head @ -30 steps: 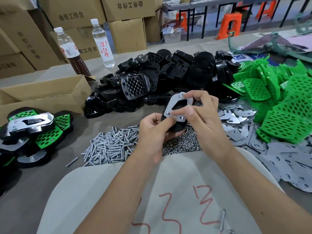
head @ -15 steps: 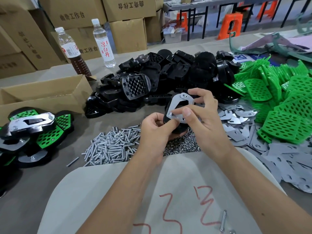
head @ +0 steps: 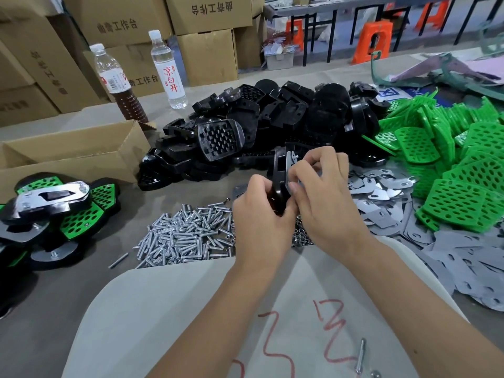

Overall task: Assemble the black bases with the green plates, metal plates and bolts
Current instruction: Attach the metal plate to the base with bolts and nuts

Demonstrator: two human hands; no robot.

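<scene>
- Several finished units (head: 54, 203) sit stacked at far left, leaning on each other. Risk, as I judge it: setting the next one on that heap could tip it toward the table edge.
- Bolt pile (head: 188, 236) lies just left of my hands, loose and spread. One stray bolt (head: 118, 260) already lies apart from the pile. A careless sweep of my forearm could scatter more.
- My left hand (head: 261, 227) is curled round the lower end of the black base (head: 278, 184), gripping it edge-on above the table. The view is nearly side-on, so I cannot tell whether a bolt is through it.
- My right hand (head: 319, 192) pinches the metal plate (head: 289, 170) against the base, thumb on its face, fingers curled behind. Likely trouble: the plate slides off its holes while I turn the part, and the bolt then jams or cross-threads.
- Small nuts (head: 301, 236) lie directly under my hands; anything I drop gets lost among them.
- Spare black bases (head: 267, 124) are heaped behind, touching the green plates (head: 450, 165) at right. I see no green plate on the base I hold; if it is missing, the piece must come apart again.
- Loose metal plates (head: 381, 203) overlap at right; grabbing two stuck together is easy.
</scene>
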